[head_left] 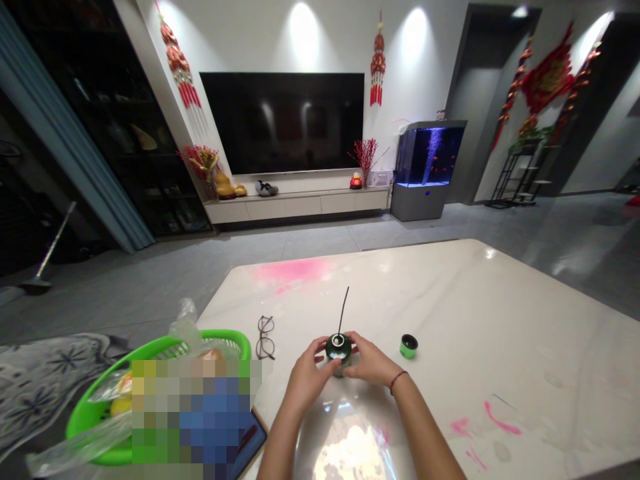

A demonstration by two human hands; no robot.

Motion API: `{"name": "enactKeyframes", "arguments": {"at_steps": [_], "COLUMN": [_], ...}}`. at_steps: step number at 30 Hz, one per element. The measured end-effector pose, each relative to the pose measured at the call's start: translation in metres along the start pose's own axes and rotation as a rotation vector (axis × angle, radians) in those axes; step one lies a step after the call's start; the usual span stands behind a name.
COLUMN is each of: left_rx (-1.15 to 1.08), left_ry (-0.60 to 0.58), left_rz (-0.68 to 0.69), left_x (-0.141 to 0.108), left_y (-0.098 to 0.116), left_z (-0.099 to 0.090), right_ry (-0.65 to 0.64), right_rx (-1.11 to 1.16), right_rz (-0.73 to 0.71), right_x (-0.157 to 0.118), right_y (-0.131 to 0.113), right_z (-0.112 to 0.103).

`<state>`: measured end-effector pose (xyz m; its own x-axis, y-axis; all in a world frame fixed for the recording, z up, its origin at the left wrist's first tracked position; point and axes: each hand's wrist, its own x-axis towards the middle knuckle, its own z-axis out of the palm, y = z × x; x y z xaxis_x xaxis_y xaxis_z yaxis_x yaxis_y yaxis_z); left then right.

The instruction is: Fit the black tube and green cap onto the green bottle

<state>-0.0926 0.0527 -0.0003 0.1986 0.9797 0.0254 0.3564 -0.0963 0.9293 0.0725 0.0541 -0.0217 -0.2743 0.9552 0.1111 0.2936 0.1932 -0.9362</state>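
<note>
Between my hands, near the middle of the white marbled table (440, 293), stands a small round container with a glossy dark green top (339, 347). A white ring surrounds the hole in its top. From there a thin black stick (343, 312) rises, leaning slightly right. My left hand (314, 377) curls around its left side, thumb at the front. Around the other side wraps my right hand (373, 363), a dark red cord on its wrist. My fingers partly hide the container's lower part. A green cap-like piece with a black inside (409, 346) lies to the right.
Left of my hands lie eyeglasses (266, 338). A green plastic basket (83, 427) with bagged items stands at the table's left, beside a dark flat tablet-like object (253, 437). Pink stains (295, 270) mark the tabletop. Beyond are a television (285, 123) and a fish tank (430, 157).
</note>
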Motion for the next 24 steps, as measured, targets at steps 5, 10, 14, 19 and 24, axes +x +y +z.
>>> {"name": "enactKeyframes", "arguments": {"at_steps": [5, 10, 14, 19, 24], "left_rx": [0.023, 0.034, 0.068, 0.08, 0.077], "left_ry": [0.013, 0.015, 0.019, 0.037, 0.057], "left_rz": [-0.067, -0.086, -0.098, -0.102, -0.107], "left_x": [-0.001, -0.002, -0.002, 0.0, 0.001], "left_y": [0.0, 0.002, 0.001, -0.002, -0.003], "left_z": [0.0, -0.004, -0.007, -0.009, -0.01], "right_ry": [0.012, -0.101, -0.13, -0.138, -0.09], "right_rx": [0.107, 0.28, 0.334, 0.316, 0.292], "right_rz": [0.01, -0.002, -0.013, -0.03, -0.029], "right_x": [0.006, 0.007, 0.009, 0.012, 0.014], "right_y": [0.006, 0.003, 0.001, 0.004, 0.006], "right_z": [0.009, 0.008, 0.005, 0.003, 0.006]}}
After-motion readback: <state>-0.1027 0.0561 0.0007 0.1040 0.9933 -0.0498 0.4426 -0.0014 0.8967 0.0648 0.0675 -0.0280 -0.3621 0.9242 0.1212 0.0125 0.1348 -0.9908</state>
